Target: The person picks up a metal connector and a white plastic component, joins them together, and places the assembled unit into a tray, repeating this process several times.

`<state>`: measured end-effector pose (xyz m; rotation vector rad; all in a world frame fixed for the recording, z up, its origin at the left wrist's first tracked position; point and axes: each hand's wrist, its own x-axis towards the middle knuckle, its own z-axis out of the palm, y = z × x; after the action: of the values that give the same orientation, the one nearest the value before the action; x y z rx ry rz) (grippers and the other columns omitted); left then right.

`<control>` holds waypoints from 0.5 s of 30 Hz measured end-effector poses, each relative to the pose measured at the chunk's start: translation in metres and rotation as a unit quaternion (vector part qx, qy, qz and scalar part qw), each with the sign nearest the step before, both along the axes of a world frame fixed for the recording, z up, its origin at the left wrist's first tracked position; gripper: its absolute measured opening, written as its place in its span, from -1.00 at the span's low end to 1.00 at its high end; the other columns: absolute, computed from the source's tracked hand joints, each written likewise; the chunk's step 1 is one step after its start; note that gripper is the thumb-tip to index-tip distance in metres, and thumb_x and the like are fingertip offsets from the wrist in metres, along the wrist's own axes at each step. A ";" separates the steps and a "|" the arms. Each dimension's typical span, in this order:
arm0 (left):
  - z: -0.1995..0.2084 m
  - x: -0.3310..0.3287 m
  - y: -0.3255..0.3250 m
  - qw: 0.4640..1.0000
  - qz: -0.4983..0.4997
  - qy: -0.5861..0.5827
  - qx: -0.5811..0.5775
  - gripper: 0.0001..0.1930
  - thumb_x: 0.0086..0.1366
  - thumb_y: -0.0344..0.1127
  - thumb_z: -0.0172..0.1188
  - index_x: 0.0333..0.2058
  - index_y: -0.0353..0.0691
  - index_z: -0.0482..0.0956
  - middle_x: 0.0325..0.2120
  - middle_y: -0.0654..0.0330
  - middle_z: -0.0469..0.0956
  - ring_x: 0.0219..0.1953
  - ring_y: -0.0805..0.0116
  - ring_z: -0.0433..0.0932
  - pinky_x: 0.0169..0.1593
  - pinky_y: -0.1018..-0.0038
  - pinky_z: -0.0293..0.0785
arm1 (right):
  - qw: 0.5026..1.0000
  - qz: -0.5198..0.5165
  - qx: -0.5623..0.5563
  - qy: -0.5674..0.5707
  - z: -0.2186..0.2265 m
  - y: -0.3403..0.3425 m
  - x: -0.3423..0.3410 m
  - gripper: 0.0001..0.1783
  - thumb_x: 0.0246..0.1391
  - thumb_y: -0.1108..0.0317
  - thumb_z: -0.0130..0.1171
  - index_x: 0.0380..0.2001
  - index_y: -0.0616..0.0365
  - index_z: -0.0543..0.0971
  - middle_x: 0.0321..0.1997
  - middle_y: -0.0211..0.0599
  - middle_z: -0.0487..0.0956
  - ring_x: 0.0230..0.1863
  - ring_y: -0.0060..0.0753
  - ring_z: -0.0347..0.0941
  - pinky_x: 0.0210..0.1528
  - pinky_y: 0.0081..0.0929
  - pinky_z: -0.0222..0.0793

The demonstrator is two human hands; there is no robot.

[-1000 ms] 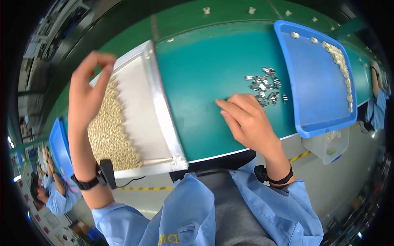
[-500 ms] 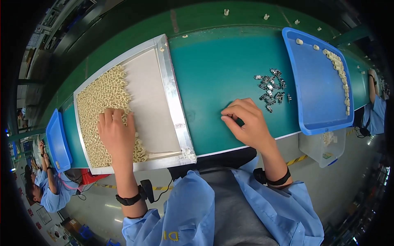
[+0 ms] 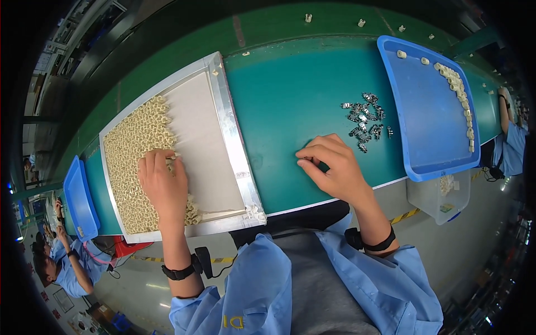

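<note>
My left hand (image 3: 163,181) is over a shallow metal-framed tray (image 3: 234,148), its fingers curled down and the thumb close to them. A small cream part (image 3: 172,157) shows between those fingertips. Packed rows of the same short, hollow cream parts (image 3: 131,167) fill the tray's left side; bare pale lining shows on its right. Above the green tabletop, my right hand (image 3: 335,167) is closed in a pinch, thumb against forefinger. What it pinches is too small to make out. Beyond that hand lies a loose heap of small shiny metal clips (image 3: 365,118).
A blue tray (image 3: 432,123) at the right has cream parts along its far and right sides. Below it is a clear plastic bin (image 3: 441,198). Another blue tray (image 3: 82,198) stands at the far left. Co-workers sit at both ends, one in a blue shirt (image 3: 78,265).
My left hand has shifted slightly to the right, and a cream part now shows at its fingertips. My right hand stays in its pinch. The whole view has turned a little.
</note>
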<state>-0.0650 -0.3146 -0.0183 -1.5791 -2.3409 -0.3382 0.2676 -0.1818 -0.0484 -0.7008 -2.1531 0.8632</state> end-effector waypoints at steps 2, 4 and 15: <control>-0.001 -0.001 -0.001 0.998 -0.018 -0.053 0.001 -0.82 0.21 -0.42 0.38 -0.20 -0.17 0.64 -0.16 0.20 0.59 -0.09 0.09 0.50 0.04 0.18 0.37 | 1.000 -0.001 -0.003 0.000 0.000 0.000 0.000 -0.84 0.04 0.54 0.43 -0.27 0.15 0.72 -0.40 -0.40 0.63 -0.41 -0.39 0.49 -0.13 -0.37 0.36; 0.000 0.003 -0.002 0.998 -0.030 -0.058 0.004 -0.81 0.20 -0.45 0.36 -0.20 -0.19 0.64 -0.16 0.17 0.59 -0.06 0.08 0.51 0.06 0.18 0.37 | 1.000 -0.003 0.001 -0.002 0.001 0.000 0.000 -0.83 0.04 0.54 0.43 -0.25 0.16 0.74 -0.40 -0.40 0.64 -0.38 -0.37 0.49 -0.14 -0.36 0.37; 0.021 0.071 -0.016 0.858 -0.186 -0.460 0.133 -0.74 0.21 -0.70 0.25 -0.13 -0.36 0.56 -0.13 -0.02 0.55 0.03 0.06 0.65 0.06 0.30 0.58 | 0.999 0.014 0.006 0.037 0.008 -0.002 0.007 -0.78 0.05 0.64 0.38 -0.20 0.24 0.77 -0.27 -0.29 0.66 -0.29 -0.31 0.52 -0.24 -0.40 0.42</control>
<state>0.0059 -0.3310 0.0022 -1.9776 -2.3404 -1.7648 0.2750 -0.1843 -0.0408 -0.6249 -2.1044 0.8777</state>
